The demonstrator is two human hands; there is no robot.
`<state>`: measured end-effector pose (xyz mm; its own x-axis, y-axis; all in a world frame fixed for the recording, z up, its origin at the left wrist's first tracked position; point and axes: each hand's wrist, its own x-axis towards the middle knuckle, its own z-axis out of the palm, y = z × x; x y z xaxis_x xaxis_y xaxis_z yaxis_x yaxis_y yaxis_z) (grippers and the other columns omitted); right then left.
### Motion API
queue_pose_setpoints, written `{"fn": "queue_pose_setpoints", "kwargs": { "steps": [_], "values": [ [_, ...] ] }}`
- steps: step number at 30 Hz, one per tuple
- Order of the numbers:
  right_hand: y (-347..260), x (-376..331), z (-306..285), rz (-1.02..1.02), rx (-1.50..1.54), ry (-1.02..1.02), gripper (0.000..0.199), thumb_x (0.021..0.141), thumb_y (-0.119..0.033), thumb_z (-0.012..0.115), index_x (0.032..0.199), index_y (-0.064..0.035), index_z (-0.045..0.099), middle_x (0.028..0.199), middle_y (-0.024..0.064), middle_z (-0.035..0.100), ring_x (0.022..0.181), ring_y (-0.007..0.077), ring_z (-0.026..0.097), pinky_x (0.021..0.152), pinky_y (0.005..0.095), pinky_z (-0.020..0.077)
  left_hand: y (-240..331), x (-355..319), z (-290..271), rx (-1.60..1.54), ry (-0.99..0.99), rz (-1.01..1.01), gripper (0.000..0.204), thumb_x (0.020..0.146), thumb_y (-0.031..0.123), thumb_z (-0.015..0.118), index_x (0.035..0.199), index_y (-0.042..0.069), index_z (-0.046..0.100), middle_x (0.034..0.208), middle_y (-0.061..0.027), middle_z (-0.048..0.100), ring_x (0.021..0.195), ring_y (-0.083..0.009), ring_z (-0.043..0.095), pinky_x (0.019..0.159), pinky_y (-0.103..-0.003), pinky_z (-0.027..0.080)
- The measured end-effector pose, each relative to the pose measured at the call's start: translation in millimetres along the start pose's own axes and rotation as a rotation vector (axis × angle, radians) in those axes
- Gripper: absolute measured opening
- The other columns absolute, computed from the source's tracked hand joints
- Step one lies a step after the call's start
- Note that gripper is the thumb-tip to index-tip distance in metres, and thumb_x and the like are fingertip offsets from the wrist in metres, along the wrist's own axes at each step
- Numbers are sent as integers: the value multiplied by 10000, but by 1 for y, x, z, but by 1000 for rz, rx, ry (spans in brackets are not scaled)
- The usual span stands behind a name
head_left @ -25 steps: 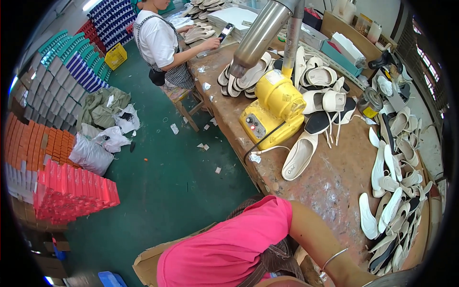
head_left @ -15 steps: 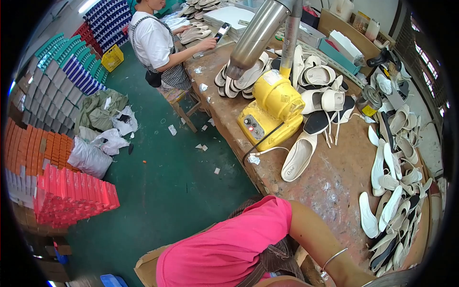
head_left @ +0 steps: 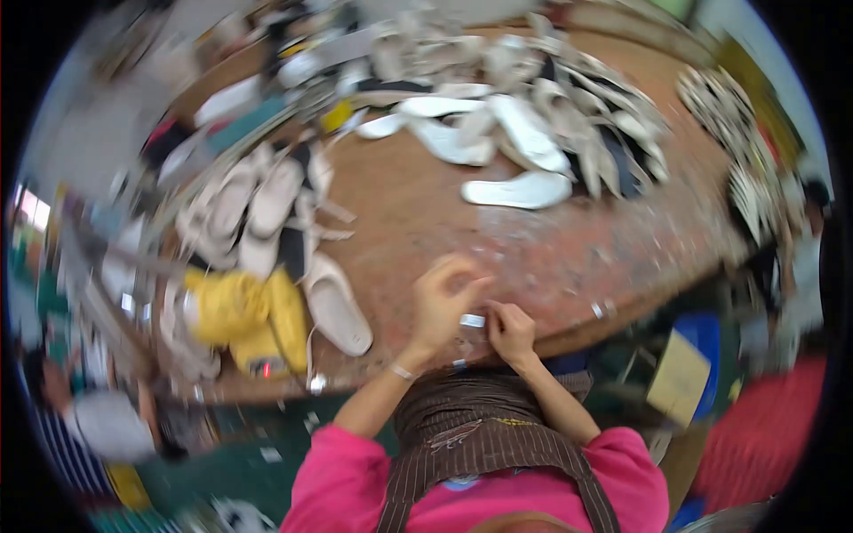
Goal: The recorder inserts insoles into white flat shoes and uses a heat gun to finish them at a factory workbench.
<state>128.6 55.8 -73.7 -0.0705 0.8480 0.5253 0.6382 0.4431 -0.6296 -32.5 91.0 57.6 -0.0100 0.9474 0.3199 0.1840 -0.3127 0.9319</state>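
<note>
Over the table's near edge, my left hand point(head_left: 441, 306) is raised, its fingers curved and a gap showing between thumb and forefinger; motion blurs it. Just right of it and lower, my right hand point(head_left: 512, 334) is closed, fingertips pressed together. Beside those fingertips is a small white slip point(head_left: 473, 321); whether they grip it or it lies on the table beneath, I cannot tell. To the left, a beige shoe point(head_left: 338, 306) lies on the table against the yellow machine point(head_left: 235, 306). Neither hand touches the shoe.
White insoles point(head_left: 520, 191) and beige uppers point(head_left: 586, 133) are heaped across the worn brown table point(head_left: 400, 213). More shoes point(head_left: 258, 200) lie behind the machine. A co-worker point(head_left: 107, 422) is at the far left, another person point(head_left: 804, 266) at the far right. A blue bin point(head_left: 700, 342) stands below right.
My view has swung round to the right and now faces the table squarely. Both hands have come into sight near its edge; before, only an upper arm and a braceleted wrist showed.
</note>
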Motion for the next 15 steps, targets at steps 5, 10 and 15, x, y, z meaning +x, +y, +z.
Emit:
{"fn": "queue_pose_setpoints", "kwargs": {
  "steps": [5, 10, 15],
  "values": [
    [12, -2, -20, 58, -86, 90, 208, 790, -27, 641, 992, -65, 671, 734, 97, 608, 693, 272, 616, 599, 376, 503, -90, -58, -2, 457, -125, -27, 232, 919, 194, 600, 1063, 38, 691, 1249, -175, 567, 1219, -348, 469, 1037, -436, 367],
    [23, 10, -45, -48, -137, 146, 247, 760, -29, 641, 1004, -53, 668, 767, 93, 618, 710, 278, 612, 624, 379, 509, -115, -74, 5, 1028, -221, -18, 527, 970, 338, 510, 1434, 92, 458, 1560, -227, 230, 1439, -421, 192, 1164, -536, 147],
    [117, 23, -113, 476, -611, 133, 552, 895, -257, 593, 1391, -59, 452, 1484, 212, 353, 1394, 418, 277, 1144, 582, 165, -103, -68, 10, 1018, -220, -99, 550, 960, 309, 518, 1462, 108, 413, 1565, -205, 240, 1438, -411, 203, 1163, -547, 130]
  ]
}}
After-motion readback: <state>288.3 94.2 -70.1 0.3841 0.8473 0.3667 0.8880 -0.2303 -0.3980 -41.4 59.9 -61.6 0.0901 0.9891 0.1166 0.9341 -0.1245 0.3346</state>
